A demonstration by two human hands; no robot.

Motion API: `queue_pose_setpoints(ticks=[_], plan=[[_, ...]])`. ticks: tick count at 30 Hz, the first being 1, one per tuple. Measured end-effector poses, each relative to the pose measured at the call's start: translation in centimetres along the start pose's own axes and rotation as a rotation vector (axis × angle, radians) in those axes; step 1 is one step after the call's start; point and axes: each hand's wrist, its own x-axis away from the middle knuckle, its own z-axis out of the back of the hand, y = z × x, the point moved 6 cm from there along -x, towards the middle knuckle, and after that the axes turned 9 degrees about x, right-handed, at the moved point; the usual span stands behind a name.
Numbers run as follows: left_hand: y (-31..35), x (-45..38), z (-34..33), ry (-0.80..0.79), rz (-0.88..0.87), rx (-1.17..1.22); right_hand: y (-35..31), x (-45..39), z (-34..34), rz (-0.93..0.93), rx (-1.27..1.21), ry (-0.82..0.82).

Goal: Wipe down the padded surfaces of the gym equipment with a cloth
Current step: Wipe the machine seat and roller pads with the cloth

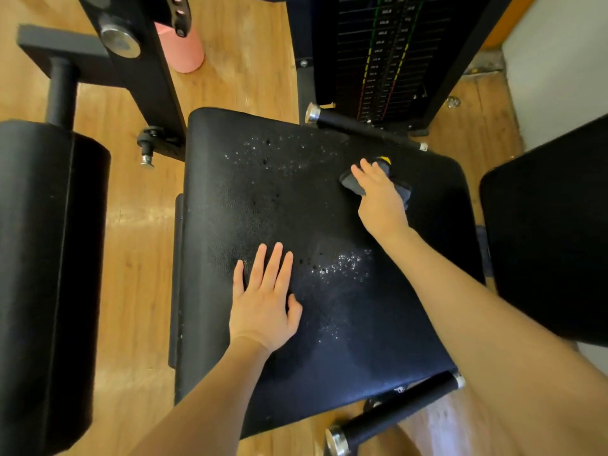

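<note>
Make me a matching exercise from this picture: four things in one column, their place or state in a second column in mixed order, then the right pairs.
Things:
1. left hand
2. right hand
3. pink bottle
4. spray droplets

Place or state:
A. stands on the wooden floor behind the seat
B. lies flat on the seat pad, fingers straight
C. presses the dark cloth near the far right edge
D. speckle the pad, unwiped

Pairs: 1-B, 2-C, 3-A, 4-D
</note>
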Motion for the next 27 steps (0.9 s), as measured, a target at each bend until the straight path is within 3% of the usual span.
queue_pose_setpoints(ticks=[13, 27], plan=[[0.4, 0.5, 0.2, 0.039, 0.003, 0.005, 0.9, 21.7, -6.7, -0.031, -0.028, -0.073], [0.3, 0.7, 0.1, 0.123, -0.032, 0.037, 0.2, 32.3, -9.6, 0.006, -0.239, -0.087]])
